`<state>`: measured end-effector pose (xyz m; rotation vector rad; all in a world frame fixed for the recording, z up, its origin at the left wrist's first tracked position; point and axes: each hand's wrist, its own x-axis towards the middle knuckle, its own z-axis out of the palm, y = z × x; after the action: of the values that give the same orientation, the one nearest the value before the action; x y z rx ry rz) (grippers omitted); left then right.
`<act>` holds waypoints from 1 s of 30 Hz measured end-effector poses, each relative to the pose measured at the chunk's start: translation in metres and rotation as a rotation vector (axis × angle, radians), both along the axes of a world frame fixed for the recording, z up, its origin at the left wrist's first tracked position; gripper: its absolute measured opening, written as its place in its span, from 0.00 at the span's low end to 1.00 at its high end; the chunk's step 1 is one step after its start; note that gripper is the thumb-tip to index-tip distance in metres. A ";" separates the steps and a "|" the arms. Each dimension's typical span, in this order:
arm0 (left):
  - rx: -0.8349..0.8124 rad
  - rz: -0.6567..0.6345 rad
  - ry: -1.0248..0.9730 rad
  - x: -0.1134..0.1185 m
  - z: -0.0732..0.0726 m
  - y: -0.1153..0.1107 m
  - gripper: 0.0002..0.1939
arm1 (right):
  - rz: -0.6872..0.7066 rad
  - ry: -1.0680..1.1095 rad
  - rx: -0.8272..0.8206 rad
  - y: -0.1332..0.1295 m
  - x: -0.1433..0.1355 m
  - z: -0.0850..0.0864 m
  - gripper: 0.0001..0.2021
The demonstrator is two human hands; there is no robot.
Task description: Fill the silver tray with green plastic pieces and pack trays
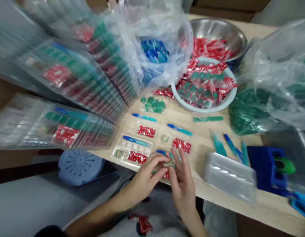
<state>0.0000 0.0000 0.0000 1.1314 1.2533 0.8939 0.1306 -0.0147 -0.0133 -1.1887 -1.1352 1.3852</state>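
While our half-curled hands (pixel 166 179) pinch a small greenish piece (pixel 169 164) between them, beyond them on the desk (pixel 164 118) a white bowl (pixel 204 106) holds red dotted packets (pixel 207 69).

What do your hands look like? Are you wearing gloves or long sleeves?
No gloves! My left hand and right hand are bare, and I can see no rings or watch. Both forearms show bare, with a dark sleeve edge up by my left elbow. My right sleeve isn't in view.
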 end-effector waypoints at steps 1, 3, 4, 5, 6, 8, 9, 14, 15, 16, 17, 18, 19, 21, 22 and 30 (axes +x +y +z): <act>-0.034 -0.002 -0.026 -0.001 -0.001 0.000 0.09 | 0.000 -0.028 0.016 -0.001 -0.001 -0.003 0.30; -0.081 -0.001 -0.065 -0.001 -0.002 0.000 0.07 | -0.002 -0.081 0.043 -0.001 -0.003 -0.007 0.29; -0.096 0.006 -0.077 -0.001 -0.002 0.000 0.07 | 0.000 -0.104 0.052 -0.002 -0.004 -0.009 0.29; -0.107 0.020 -0.083 0.000 -0.002 -0.001 0.06 | 0.004 -0.130 0.059 -0.002 -0.004 -0.010 0.28; -0.111 0.035 -0.087 0.001 -0.002 -0.002 0.06 | 0.011 -0.149 0.064 -0.002 -0.004 -0.011 0.27; -0.101 0.069 -0.085 0.001 -0.002 -0.001 0.06 | 0.030 -0.163 0.061 -0.002 -0.003 -0.010 0.26; -0.091 0.094 -0.067 -0.002 -0.002 0.001 0.06 | 0.039 -0.161 0.054 -0.003 -0.002 -0.010 0.26; 0.017 0.406 0.312 -0.056 -0.019 0.035 0.10 | 0.002 -0.194 -0.025 -0.002 0.012 -0.010 0.23; 0.025 0.447 0.358 -0.070 -0.024 0.045 0.10 | -0.016 -0.208 -0.033 -0.002 0.015 -0.011 0.23; 0.028 0.473 0.401 -0.084 -0.030 0.055 0.10 | -0.032 -0.220 -0.037 -0.002 0.019 -0.012 0.22; 0.024 0.487 0.442 -0.095 -0.035 0.064 0.09 | -0.046 -0.230 -0.039 -0.002 0.022 -0.013 0.21; 0.017 0.490 0.485 -0.104 -0.040 0.072 0.08 | -0.058 -0.238 -0.044 -0.002 0.026 -0.014 0.21; 0.009 0.485 0.527 -0.110 -0.045 0.079 0.08 | -0.071 -0.245 -0.052 -0.002 0.029 -0.015 0.21; -0.009 0.459 0.608 -0.114 -0.051 0.089 0.07 | -0.078 -0.252 -0.071 -0.003 0.036 -0.018 0.22; -0.017 0.442 0.648 -0.114 -0.053 0.092 0.07 | -0.076 -0.254 -0.079 -0.004 0.038 -0.020 0.22; -0.063 0.334 0.989 -0.091 -0.052 0.099 0.09 | -0.037 -0.257 -0.156 -0.007 0.054 -0.035 0.25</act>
<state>-0.0912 0.0989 -0.0524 1.3870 2.3061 0.4985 0.1851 -0.0212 -0.0487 -1.5266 -1.1905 1.3399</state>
